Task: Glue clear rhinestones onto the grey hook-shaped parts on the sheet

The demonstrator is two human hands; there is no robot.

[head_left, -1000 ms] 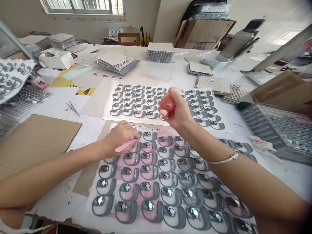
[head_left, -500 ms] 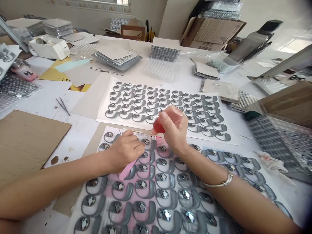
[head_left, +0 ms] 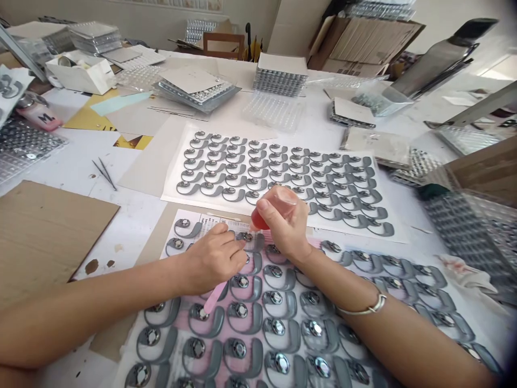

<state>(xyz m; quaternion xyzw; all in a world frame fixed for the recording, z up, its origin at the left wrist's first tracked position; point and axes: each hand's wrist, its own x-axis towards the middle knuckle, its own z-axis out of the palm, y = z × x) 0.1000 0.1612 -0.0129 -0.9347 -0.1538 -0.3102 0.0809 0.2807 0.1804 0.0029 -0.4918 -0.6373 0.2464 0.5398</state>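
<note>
Left hand (head_left: 214,258) curled round pink strip (head_left: 215,297), right hand (head_left: 287,223) round red bottle (head_left: 258,220)

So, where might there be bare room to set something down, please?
Brown cardboard at left shows bare, as does stained tabletop between it and the tan board. Crowded: grey pieces around the left hand and right hand; trays at far right.

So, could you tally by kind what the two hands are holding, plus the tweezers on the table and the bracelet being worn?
Red squeeze bottle, right hand: 1
Pink stick, left hand: 1
Tweezers: 1
Bracelet: 1
Total: 4
</note>
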